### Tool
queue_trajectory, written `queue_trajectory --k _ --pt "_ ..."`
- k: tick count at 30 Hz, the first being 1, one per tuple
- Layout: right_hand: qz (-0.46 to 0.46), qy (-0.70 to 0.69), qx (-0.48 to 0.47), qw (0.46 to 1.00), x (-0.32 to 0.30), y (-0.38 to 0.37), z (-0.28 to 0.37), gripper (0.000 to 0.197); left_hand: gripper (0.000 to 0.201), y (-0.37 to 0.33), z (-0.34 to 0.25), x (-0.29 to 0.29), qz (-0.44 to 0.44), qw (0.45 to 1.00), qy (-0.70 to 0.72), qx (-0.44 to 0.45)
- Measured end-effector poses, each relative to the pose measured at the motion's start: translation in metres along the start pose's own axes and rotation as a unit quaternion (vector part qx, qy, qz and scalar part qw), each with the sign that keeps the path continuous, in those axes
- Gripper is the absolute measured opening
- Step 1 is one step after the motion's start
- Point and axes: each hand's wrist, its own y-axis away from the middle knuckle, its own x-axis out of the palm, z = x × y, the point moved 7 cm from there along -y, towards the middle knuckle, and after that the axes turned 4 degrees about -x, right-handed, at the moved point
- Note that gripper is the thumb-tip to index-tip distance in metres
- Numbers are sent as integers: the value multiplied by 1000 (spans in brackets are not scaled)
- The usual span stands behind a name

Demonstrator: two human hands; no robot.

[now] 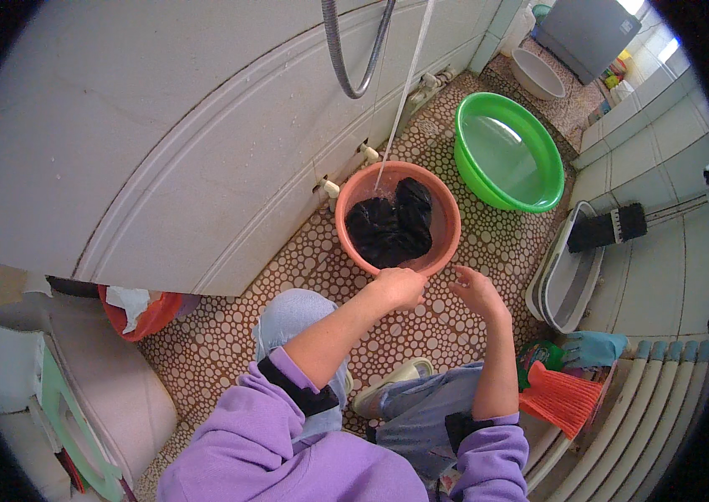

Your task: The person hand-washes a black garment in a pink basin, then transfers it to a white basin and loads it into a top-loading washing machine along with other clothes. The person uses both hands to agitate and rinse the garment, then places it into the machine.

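Observation:
An orange basin (453, 219) stands on the floor in front of me, with wet black cloth (384, 234) bunched in its water. From above, a thin stream of water (405, 96) falls into it. My left hand (400, 289) is at the basin's near rim, its fingers closed over the edge. To the right of that rim, my right hand (478, 294) hangs apart from the basin, fingers loosely bent and spread, with nothing in them.
A green basin (488, 192) holding cloudy water stands beyond, to the right. A folded grey-and-white tub (568, 276) and a black brush (605, 227) lean by the right wall. A radiator (630, 427) with orange cloth (562, 397) is near right. A shower hose (354, 79) hangs above.

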Motion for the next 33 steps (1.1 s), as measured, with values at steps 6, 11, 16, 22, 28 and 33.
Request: queue_trajectory --k 6,11,16,22,28,33 --pt "-14 12 -20 1000 2 -3 -5 52 40 5 -3 -5 1 1000 7 -12" --pt "-37 7 -32 999 3 -5 -10 52 34 8 -4 -7 -2 1000 10 -23" --pt "-38 -5 -36 999 1 -4 -7 52 33 6 -2 -6 -5 1000 18 -22" --pt "-23 -1 -27 999 1 -3 -5 52 42 5 -4 -6 -2 1000 7 -1" --pt "-57 -3 -59 997 2 -8 -9 52 33 -3 2 3 -2 1000 17 -21" --pt "-124 -57 -164 977 -15 -7 19 60 63 -13 -1 2 -61 997 24 49"
